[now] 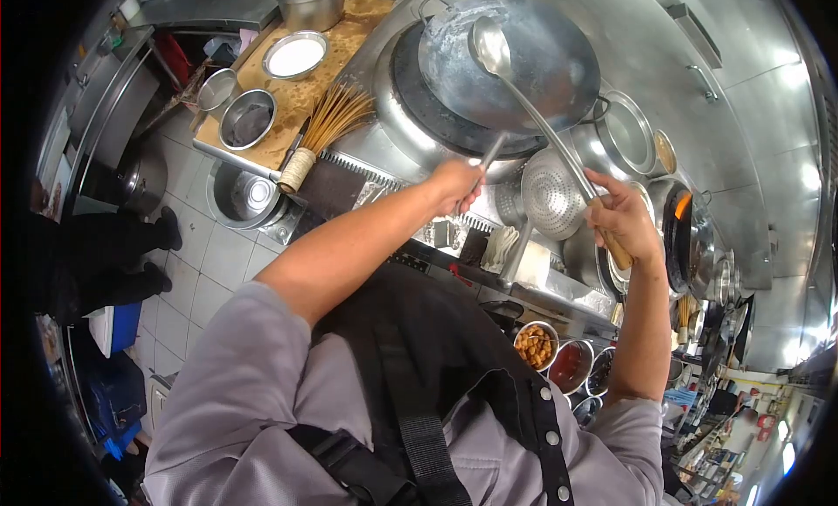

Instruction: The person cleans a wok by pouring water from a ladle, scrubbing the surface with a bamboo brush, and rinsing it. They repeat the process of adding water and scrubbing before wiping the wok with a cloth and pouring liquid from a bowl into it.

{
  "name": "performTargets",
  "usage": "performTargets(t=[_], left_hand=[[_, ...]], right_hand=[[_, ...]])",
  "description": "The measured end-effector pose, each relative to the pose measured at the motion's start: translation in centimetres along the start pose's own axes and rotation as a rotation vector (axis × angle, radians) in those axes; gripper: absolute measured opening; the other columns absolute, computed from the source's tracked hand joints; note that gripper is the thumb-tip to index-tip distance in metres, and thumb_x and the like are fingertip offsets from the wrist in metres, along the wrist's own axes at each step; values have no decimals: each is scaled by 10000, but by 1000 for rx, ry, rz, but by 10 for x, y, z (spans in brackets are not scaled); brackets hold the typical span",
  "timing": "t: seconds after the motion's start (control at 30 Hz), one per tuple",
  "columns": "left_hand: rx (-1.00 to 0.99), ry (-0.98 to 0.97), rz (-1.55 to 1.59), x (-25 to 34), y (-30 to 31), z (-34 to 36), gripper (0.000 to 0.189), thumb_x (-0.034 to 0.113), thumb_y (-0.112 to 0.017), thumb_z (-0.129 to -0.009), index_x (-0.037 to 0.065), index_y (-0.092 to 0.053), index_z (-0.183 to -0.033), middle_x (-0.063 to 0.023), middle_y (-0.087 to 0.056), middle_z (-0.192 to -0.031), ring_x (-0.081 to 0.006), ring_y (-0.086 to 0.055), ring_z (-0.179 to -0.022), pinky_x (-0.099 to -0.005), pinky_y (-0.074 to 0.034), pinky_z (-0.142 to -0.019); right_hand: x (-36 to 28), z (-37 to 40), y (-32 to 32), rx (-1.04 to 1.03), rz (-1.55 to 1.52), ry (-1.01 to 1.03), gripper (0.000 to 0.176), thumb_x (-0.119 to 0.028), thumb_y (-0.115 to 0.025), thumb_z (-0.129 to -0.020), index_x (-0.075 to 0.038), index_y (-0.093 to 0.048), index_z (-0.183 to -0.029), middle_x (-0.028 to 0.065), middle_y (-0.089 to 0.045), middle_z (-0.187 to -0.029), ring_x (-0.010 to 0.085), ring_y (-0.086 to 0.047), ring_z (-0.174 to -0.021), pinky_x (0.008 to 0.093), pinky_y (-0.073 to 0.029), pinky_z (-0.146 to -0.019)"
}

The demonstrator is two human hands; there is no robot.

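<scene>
A large dark wok (546,78) with pale residue and a wisp of steam sits tilted over the round stove ring (410,126). The long-handled metal ladle (491,45) has its bowl over the inside of the wok. My right hand (621,216) is wrapped round the wooden end of the ladle's handle. My left hand (458,185) is closed round a thin metal rod (494,150) at the wok's near side; how far the rod reaches under the wok is hidden. A perforated strainer (552,194) lies between my hands, just right of the stove ring.
On the left are a wooden board (353,39), a bowl of white contents (295,55), a grey bowl (247,120) and a bamboo brush (336,117). Food containers (569,366) stand near my right forearm. Another person's dark-clothed legs (113,244) show at far left.
</scene>
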State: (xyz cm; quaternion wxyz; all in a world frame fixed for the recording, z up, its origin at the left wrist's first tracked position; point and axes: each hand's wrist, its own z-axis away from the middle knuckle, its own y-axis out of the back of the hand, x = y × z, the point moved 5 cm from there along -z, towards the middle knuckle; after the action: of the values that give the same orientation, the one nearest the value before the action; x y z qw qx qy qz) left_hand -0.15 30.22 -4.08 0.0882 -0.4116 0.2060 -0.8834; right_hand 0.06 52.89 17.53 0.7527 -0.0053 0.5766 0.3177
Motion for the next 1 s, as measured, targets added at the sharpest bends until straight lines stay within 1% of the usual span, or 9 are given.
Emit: performTargets(t=[0.33, 0.43, 0.63, 0.77, 0.83, 0.87, 0.93, 0.97, 1.0], left_hand=[[3, 57, 119, 8, -7, -11, 353, 379, -475, -1055, 49, -555, -959, -41, -528, -721, -116, -459, -516, -276, -412, -408], [72, -128, -104, 8, 20, -11, 300, 326, -501, -1044, 53, -568, -938, -23, -502, -668, -105, -372, -416, -283, -304, -343], [174, -72, -330, 39, 137, 5, 271, 330, -558, -1019, 77, -634, -960, 4, -498, -638, -86, -357, -412, -282, -290, -359], [263, -90, -530, 85, 171, 14, 274, 341, -578, -1007, 81, -640, -951, -7, -505, -648, -88, -377, -427, -287, -298, -363], [268, -120, -853, 111, 176, 23, 317, 328, -590, -983, 18, -651, -952, -126, -619, -679, -247, -561, -492, -403, -447, -464], [275, -121, -849, 113, 181, 31, 317, 328, -590, -983, 18, -651, -952, -126, -619, -679, -247, -561, -492, -403, -447, -464], [532, -821, -1320, 144, 173, 73, 332, 334, -596, -969, 16, -646, -1051, -204, -689, -814, -387, -661, -691, -464, -517, -637], [617, -717, -1247, 148, 172, 84, 332, 316, -570, -975, 34, -625, -1142, -240, -693, -943, -440, -660, -894, -500, -508, -792], [616, -714, -1245, 148, 168, 78, 332, 316, -570, -975, 34, -625, -1142, -240, -693, -943, -440, -660, -894, -500, -508, -792]], right_hand=[[3, -1, -5, 41, 16, -29, 634, 64, -650, -817, 50, -465, -1423, 46, -598, -708, 106, -532, -504, 247, -441, -450], [4, 0, -7, 60, 11, -45, 636, 59, -654, -813, 45, -469, -1421, 41, -593, -699, 103, -534, -507, 245, -439, -450], [19, -12, -19, 23, -31, -76, 647, 57, -661, -804, 50, -464, -1421, 27, -583, -680, 99, -529, -497, 248, -438, -450], [34, -39, -37, 30, 38, -92, 640, 52, -669, -800, 41, -477, -1411, 24, -580, -679, 110, -523, -482, 263, -440, -443], [43, -52, -45, 19, 119, -111, 619, 33, -673, -803, 19, -502, -1398, 32, -595, -715, 109, -540, -539, 270, -459, -471], [44, -54, -46, 13, 122, -108, 619, 33, -673, -803, 19, -502, -1398, 32, -595, -715, 109, -540, -539, 270, -459, -471], [37, -53, -55, 53, 243, -120, 626, 17, -673, -809, -5, -502, -1410, 32, -599, -754, 106, -550, -598, 271, -475, -509], [36, -53, -57, 55, 270, -140, 643, 7, -669, -815, -26, -490, -1432, 21, -584, -764, 108, -545, -619, 269, -478, -532], [41, -55, -58, 53, 271, -143, 643, 7, -669, -815, -26, -490, -1432, 21, -584, -764, 108, -545, -619, 269, -478, -532]])
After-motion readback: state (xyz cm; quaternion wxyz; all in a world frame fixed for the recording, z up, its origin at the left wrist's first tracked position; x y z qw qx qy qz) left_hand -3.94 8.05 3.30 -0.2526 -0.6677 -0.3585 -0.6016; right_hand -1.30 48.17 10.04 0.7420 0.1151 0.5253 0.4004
